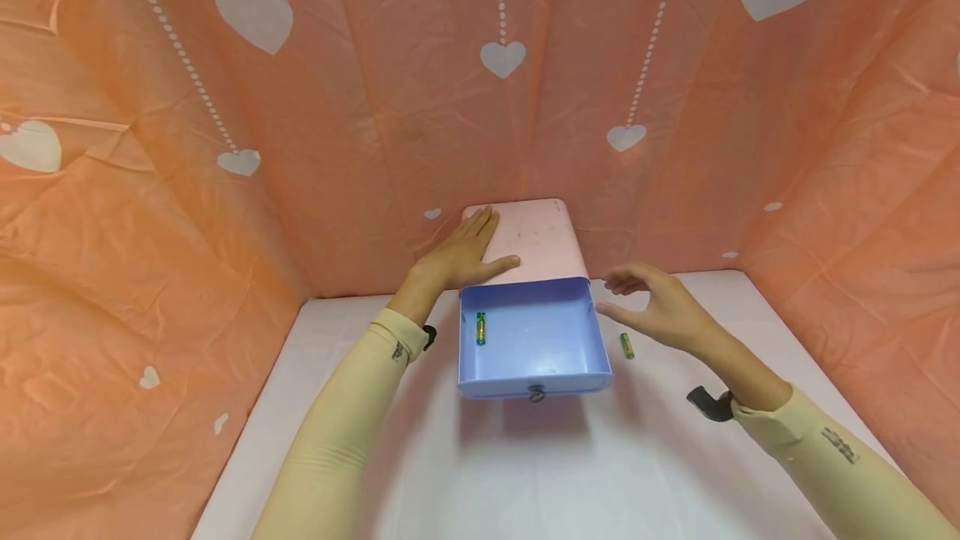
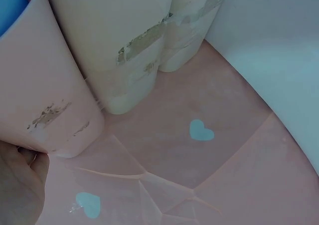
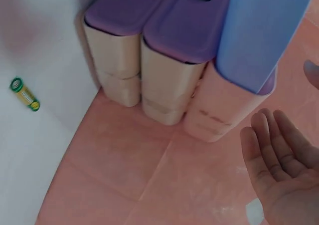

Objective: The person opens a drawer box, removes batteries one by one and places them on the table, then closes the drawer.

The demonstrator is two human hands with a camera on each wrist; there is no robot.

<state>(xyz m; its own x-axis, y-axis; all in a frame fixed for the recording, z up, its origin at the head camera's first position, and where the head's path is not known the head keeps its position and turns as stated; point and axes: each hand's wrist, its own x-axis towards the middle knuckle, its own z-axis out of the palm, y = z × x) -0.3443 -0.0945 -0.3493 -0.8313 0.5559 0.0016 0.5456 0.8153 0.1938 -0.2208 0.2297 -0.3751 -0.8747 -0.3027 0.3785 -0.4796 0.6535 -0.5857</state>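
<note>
The left hand (image 1: 461, 257) lies palm down on the smooth pink plastic top of a drawer cabinet (image 1: 536, 236), its fingers straight and the thumb stretched sideways near the front edge. The right hand (image 1: 663, 302) hangs in the air just off the cabinet's right side, fingers loosely bent, thumb apart from them, nothing in its grasp. From where I stand it is hard to say whether that thumb tip touches the drawer's wall or only comes near it.

Between the hands, a shallow periwinkle-blue plastic drawer (image 1: 536, 336) is pulled well out, with a small metal ring pull (image 1: 536, 393) on its front. Inside, near the left wall, lies a slim green-and-gold cylindrical battery (image 1: 481, 328). A second green-and-gold battery (image 1: 627, 346) lies outside, on the white tabletop (image 1: 555, 482), to the right of the drawer and below the right hand.

Seen from the right wrist, two cream plastic sections (image 3: 172, 88) with closed purple fronts (image 3: 182, 25) sit beneath the pink one.

Farther out, pale yellow sleeves (image 1: 322, 440) cover both forearms. Around the table hangs orange-pink cloth (image 1: 420, 123), printed with white hearts (image 1: 255, 19) on dotted strings.
</note>
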